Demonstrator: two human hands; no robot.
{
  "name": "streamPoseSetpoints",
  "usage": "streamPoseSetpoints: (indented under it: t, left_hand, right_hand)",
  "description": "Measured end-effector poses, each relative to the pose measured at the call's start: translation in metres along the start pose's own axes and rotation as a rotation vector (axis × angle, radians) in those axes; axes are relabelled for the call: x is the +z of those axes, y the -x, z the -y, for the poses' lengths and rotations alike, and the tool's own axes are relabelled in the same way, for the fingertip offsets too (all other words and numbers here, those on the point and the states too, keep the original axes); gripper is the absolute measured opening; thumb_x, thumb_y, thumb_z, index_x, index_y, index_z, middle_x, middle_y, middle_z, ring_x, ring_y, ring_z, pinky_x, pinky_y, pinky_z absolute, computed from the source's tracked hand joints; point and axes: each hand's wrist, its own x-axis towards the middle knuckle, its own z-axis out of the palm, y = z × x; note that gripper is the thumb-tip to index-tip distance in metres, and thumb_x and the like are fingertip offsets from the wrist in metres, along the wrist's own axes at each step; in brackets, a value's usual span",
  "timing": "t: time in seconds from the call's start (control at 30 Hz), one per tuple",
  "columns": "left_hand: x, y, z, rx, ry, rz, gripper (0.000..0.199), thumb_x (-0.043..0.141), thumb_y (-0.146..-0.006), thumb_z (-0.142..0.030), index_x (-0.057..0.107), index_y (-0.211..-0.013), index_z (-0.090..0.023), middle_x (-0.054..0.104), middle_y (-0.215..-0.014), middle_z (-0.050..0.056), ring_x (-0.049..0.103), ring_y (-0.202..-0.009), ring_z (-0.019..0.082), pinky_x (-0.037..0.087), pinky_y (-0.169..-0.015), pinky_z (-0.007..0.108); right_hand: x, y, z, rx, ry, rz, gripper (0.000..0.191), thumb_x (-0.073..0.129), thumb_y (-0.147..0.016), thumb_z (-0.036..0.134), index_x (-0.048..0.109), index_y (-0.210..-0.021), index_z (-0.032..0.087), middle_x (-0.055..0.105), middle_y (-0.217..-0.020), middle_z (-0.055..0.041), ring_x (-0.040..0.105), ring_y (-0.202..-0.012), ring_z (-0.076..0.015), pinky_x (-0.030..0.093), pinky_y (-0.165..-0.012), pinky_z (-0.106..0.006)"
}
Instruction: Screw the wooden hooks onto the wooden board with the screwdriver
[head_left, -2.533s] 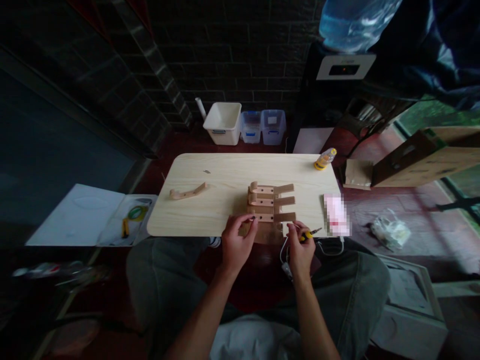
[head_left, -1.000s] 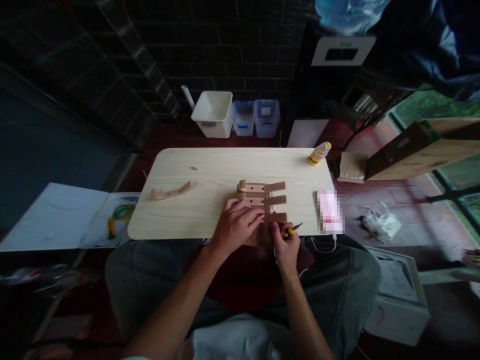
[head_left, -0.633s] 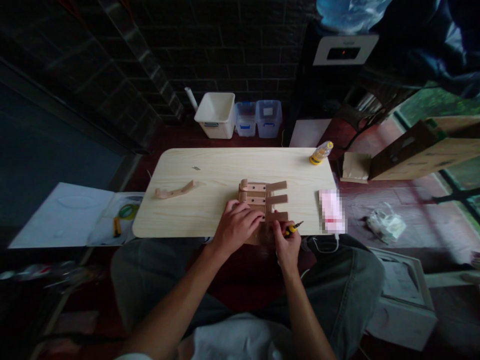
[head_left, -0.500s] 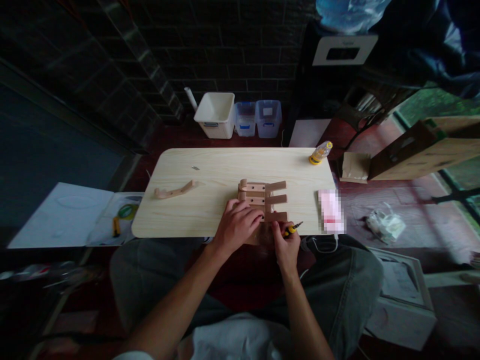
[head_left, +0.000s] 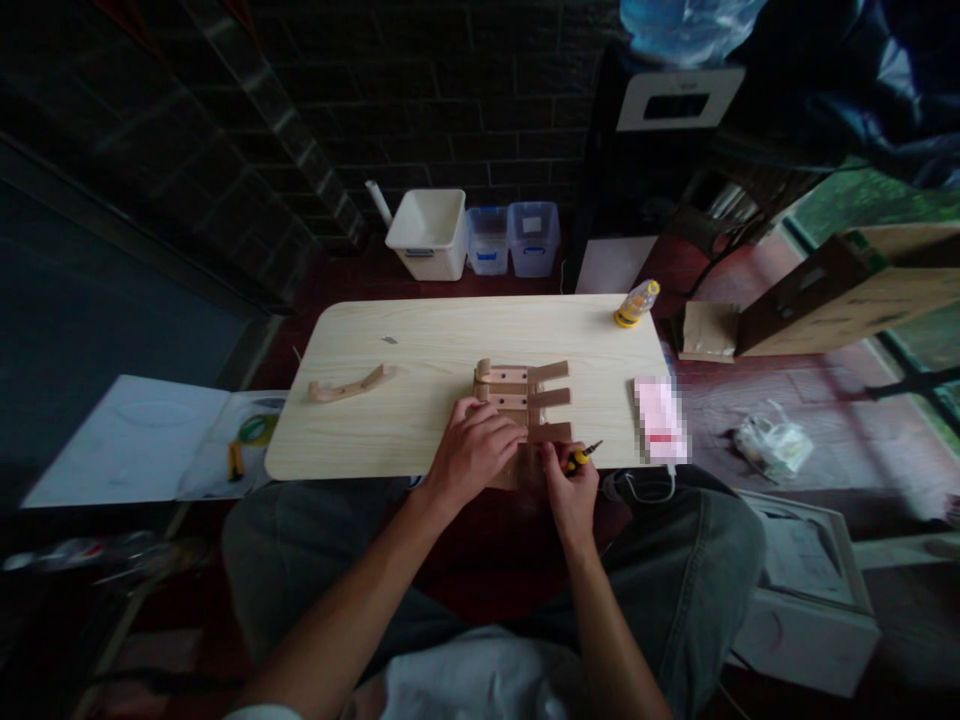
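Observation:
Near the table's front edge lies a wooden rack (head_left: pixel 513 388) with three curved wooden hooks; dark screw holes show on the upper two. My left hand (head_left: pixel 480 440) rests over the lowest wooden hook (head_left: pixel 550 433), its fingers bent round and pressing it, which hides much of that piece. My right hand (head_left: pixel 574 490) grips a screwdriver with a yellow-and-black handle (head_left: pixel 579 460), the shaft pointing up and right, away from the rack. Its thumb and fingertips are close to the lowest hook's right end. A separate wooden hook (head_left: pixel 349 386) lies on the table's left side.
On the pale wooden table (head_left: pixel 427 320) are a small metal piece (head_left: pixel 388 340), a clear bottle with yellow ends (head_left: pixel 637 304) at the back right and a blurred pink object (head_left: pixel 660 418) with a white cable at the right edge. Plastic bins (head_left: pixel 427 235) stand beyond.
The whole view has shifted slightly. Both hands, the screwdriver and the rack keep nearly the same places, with only tiny finger movement.

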Motion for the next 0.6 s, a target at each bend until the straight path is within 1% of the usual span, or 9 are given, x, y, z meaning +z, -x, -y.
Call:
streamPoseSetpoints:
  t: [0.17, 0.33, 0.47, 0.6]
  left_hand:
    - [0.0032, -0.0005, -0.0002, -0.003, 0.002, 0.002, 0.01, 0.069, -0.094, -0.022, 0.075, -0.101, -0.025, 0.08, -0.095, 0.0, 0.067, -0.094, 0.021, 0.039, -0.097, 0.044]
    - [0.0062, -0.0019, -0.0016, -0.018, 0.014, 0.015, 0.011, 0.069, -0.093, -0.02, 0.076, -0.099, -0.026, 0.08, -0.093, 0.0, 0.067, -0.092, 0.021, 0.04, -0.096, 0.043]
    - [0.0073, -0.0028, -0.0033, -0.045, 0.009, 0.02, 0.012, 0.069, -0.093, -0.02, 0.073, -0.102, -0.026, 0.079, -0.092, 0.0, 0.067, -0.091, 0.021, 0.041, -0.096, 0.043]
    - [0.0073, -0.003, -0.0052, -0.062, -0.006, 0.019, 0.008, 0.069, -0.093, -0.021, 0.072, -0.099, -0.025, 0.079, -0.09, 0.0, 0.066, -0.089, 0.022, 0.041, -0.094, 0.043]
  right_hand:
    - [0.0004, 0.0001, 0.0009, 0.016, -0.04, 0.008, 0.041, 0.071, -0.087, 0.048, 0.042, -0.071, 0.023, 0.044, -0.067, 0.0069, 0.045, -0.063, -0.012, 0.04, -0.062, -0.025]
    - [-0.0004, -0.0009, 0.0004, 0.006, -0.051, 0.013, 0.041, 0.072, -0.087, 0.046, 0.042, -0.07, 0.023, 0.046, -0.069, 0.0059, 0.046, -0.066, -0.0127, 0.041, -0.066, -0.026]
    - [-0.0009, -0.0012, -0.0011, 0.019, -0.077, 0.012, 0.04, 0.072, -0.087, 0.045, 0.042, -0.071, 0.024, 0.047, -0.07, 0.0056, 0.046, -0.066, -0.0128, 0.041, -0.065, -0.026]
    - [-0.0013, -0.0003, -0.0029, 0.018, -0.103, 0.003, 0.04, 0.073, -0.086, 0.044, 0.043, -0.071, 0.023, 0.053, -0.074, 0.0036, 0.05, -0.069, -0.0135, 0.043, -0.068, -0.027]
